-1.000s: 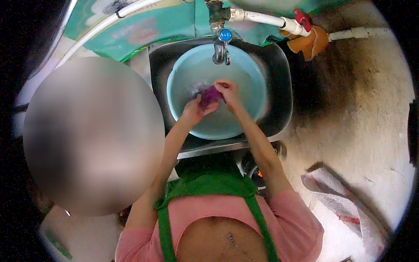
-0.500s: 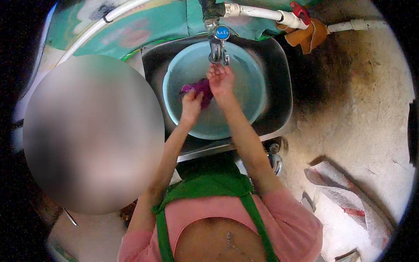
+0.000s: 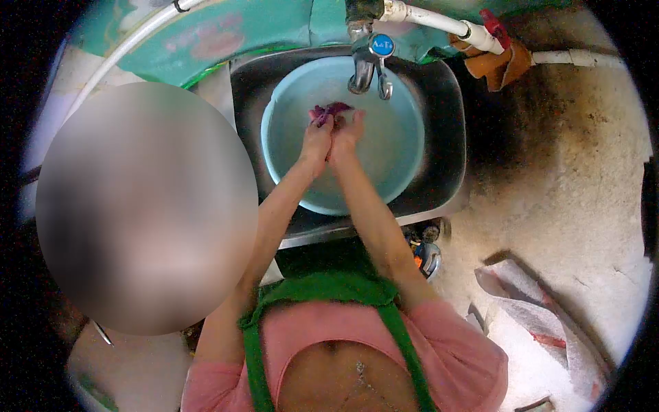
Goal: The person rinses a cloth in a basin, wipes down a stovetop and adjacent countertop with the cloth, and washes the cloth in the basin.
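A wet purple cloth [image 3: 335, 108] bunches up at my hands over a light-blue round basin [image 3: 417, 147] of cloudy water. My left hand [image 3: 318, 140] is closed around the cloth, with part of it sticking out above the fingers. Against it, wrist to wrist, my right hand [image 3: 347, 135] is cupped with its fingers apart, beside the cloth's right end. Whether its palm touches the cloth is hard to make out. The metal tap [image 3: 362, 74] with a blue-capped handle [image 3: 382, 45] stands over the far part of the basin, just beyond my hands.
The basin sits in a steel sink [image 3: 453, 172]. White pipe [image 3: 439, 19] with a red valve handle [image 3: 493, 26] runs behind, an orange-brown cloth [image 3: 500, 69] hanging there. A greyish cloth [image 3: 535, 309] lies at right. A blurred oval hides the left side.
My right hand has come down from under the tap to my left hand. My left hand has moved up and right, and the purple cloth is now gathered between them.
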Available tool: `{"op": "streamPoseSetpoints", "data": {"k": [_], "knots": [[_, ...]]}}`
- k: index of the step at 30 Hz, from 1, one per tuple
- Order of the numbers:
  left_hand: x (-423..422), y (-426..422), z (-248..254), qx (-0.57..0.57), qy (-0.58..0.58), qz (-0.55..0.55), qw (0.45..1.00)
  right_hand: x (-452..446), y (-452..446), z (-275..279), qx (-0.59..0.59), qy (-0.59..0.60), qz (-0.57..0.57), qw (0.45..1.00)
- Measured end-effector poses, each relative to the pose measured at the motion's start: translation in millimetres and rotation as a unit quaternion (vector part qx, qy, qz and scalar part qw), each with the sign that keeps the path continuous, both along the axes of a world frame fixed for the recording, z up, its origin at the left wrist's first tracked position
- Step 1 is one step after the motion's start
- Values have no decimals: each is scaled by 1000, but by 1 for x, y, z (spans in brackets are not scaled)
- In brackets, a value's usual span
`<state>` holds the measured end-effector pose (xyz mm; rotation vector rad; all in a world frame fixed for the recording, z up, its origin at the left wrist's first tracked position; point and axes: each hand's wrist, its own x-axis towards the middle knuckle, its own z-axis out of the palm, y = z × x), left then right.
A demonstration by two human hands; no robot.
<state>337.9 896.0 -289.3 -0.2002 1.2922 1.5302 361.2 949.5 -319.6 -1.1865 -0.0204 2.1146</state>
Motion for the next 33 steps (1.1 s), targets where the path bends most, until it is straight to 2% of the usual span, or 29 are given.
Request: {"op": "streamPoseSetpoints", "data": {"k": [1, 2, 3, 5, 7, 8, 11, 12, 13, 15, 17, 18, 19, 21, 22, 23, 24, 25, 26, 27, 28, 29, 31, 32, 33], "knots": [[6, -5, 5, -2, -1, 0, 1000, 1, 2, 2, -2, -1, 0, 1000], [18, -12, 11, -29, 155, -36, 987, 1, 9, 5, -32, 6, 14, 999], [25, -15, 23, -54, 308, -71, 947, 4, 14, -7, -48, 10, 21, 999], [45, -27, 31, -12, 279, -63, 958, 8, 22, -28, -72, 20, 33, 997], [69, -31, 43, -37, 465, -52, 883, 9, 23, -32, -70, 37, 40, 996], [64, -28, 46, -42, 390, -35, 919, 8, 21, -34, -62, 48, 41, 996], [42, -10, 6, -23, 375, -9, 927, 7, 14, -37, -30, 70, 42, 996], [28, -2, 22, -155, 351, -50, 922, 7, 8, -38, -16, 83, 31, 996], [11, 3, -29, -111, 269, -32, 956, 4, 6, -38, 2, 95, 21, 995], [-3, 5, -63, -67, 177, -11, 982, 1, -5, -25, 25, 108, 0, 994], [-19, 2, -74, -46, 103, 6, 994, -1, -14, 18, 13, 112, -2, 994], [-25, -2, -78, -41, 85, 8, 996, 2, -16, 29, -10, 167, -6, 986], [-33, -6, -82, -36, 95, -2, 995, 3, -13, 34, -32, 222, -6, 974], [-41, -15, -94, -49, 255, -102, 960, 7, -9, 39, -62, 215, -23, 974], [-41, -18, -73, -46, 247, -81, 965, 7, -4, 39, -89, 213, -38, 972], [-36, -22, -51, 17, 14, 118, 993, 7, 0, 39, -89, 214, -38, 972], [-28, -28, -33, -146, 210, 20, 967, 6, 6, 37, -100, 224, -74, 967], [-12, -29, -13, -117, 177, 50, 976, 5, 9, 32, -113, 230, -110, 960], [6, -29, 10, -88, 142, 80, 983, 6, 12, 4, -117, 229, -110, 960], [19, -33, 40, -133, 266, -49, 954, 5, 14, -33, -105, 299, -102, 943], [40, -35, 27, -49, 209, -29, 976, 5, 16, -70, -93, 365, -89, 922], [63, -35, 26, -71, 334, -12, 940, 3, 16, -76, -62, 349, -65, 933], [74, -44, 36, 47, 205, 19, 977, -2, 12, -62, -18, 254, -17, 967], [76, -42, 41, 46, 201, 16, 978, -3, 12, -54, -8, 224, -1, 975], [78, -40, 51, -1, 237, -3, 971, -3, 11, -51, 0, 198, 13, 980]]}}
